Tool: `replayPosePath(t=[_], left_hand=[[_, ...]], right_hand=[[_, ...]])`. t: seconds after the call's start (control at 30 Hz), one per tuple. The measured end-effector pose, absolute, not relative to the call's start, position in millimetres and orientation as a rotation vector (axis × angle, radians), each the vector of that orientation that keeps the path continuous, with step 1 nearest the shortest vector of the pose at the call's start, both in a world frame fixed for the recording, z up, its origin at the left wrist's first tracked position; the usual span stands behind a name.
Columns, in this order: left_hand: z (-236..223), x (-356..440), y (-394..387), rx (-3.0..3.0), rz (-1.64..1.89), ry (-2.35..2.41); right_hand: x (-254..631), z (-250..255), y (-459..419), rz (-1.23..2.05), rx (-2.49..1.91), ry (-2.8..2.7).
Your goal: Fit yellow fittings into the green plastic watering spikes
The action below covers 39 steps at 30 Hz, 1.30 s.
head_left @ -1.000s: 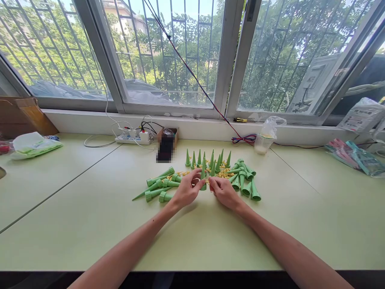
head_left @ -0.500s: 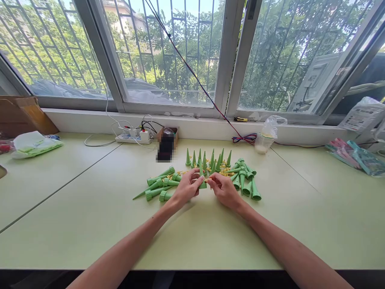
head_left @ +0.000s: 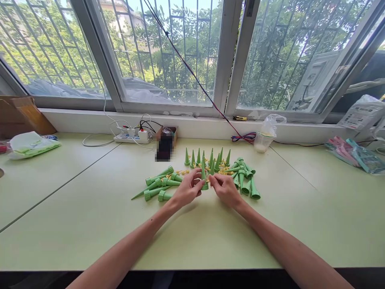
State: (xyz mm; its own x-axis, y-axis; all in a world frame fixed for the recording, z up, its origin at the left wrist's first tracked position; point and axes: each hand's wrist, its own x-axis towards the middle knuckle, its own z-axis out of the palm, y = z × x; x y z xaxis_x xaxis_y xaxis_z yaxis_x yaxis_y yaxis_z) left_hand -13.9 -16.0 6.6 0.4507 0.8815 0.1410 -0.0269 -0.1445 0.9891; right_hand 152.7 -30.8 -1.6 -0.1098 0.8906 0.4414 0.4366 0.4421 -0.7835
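Observation:
My left hand (head_left: 188, 189) pinches a green plastic cone (head_left: 204, 178) that points upward, fingers closed round its base. My right hand (head_left: 224, 188) sits just right of that cone with thumb and fingers pinched together at its side; what they hold is too small to make out. Behind my hands several green cones (head_left: 207, 157) stand upright in a row. Small yellow pieces (head_left: 224, 172) lie scattered among them. More green cones (head_left: 156, 186) lie flat to the left, and another heap of cones (head_left: 246, 180) lies to the right.
The pale green table (head_left: 90, 208) runs along a window sill. A power strip with cables (head_left: 129, 137) and a small box (head_left: 166, 140) lie at the back. A plastic bag with a cup (head_left: 266, 134) stands right. Packets (head_left: 355, 154) and a wipes pack (head_left: 30, 144) flank the edges.
Both hands stay at the same green cone; the fingers shifted slightly around its base. The view tilted a little.

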Motion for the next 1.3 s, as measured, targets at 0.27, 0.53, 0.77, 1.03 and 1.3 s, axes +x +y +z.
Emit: replayPosePath(t=[0.27,0.53,0.77,1.03,1.3], left_hand=[[-2,-13,-19,1.815,1.008,0.857],[-4,-14,-16,1.878,1.033,0.887],[8,-15,-13,1.523,0.980,0.837],[12,-17,-14,1.397,0.944,0.823],[6,-18,-12,1.513,0.935,0.837]], right_hand=[[152,-3,-30,0.727,-1.208,-1.647],[152,-8,-25,0.698,-1.232,-1.658],[154,-5,-29,0.596,-1.116,-1.770],[158,-9,-27,0.591,-1.076,-1.861],[159,-10,-25,0.577,-1.092,-1.881]])
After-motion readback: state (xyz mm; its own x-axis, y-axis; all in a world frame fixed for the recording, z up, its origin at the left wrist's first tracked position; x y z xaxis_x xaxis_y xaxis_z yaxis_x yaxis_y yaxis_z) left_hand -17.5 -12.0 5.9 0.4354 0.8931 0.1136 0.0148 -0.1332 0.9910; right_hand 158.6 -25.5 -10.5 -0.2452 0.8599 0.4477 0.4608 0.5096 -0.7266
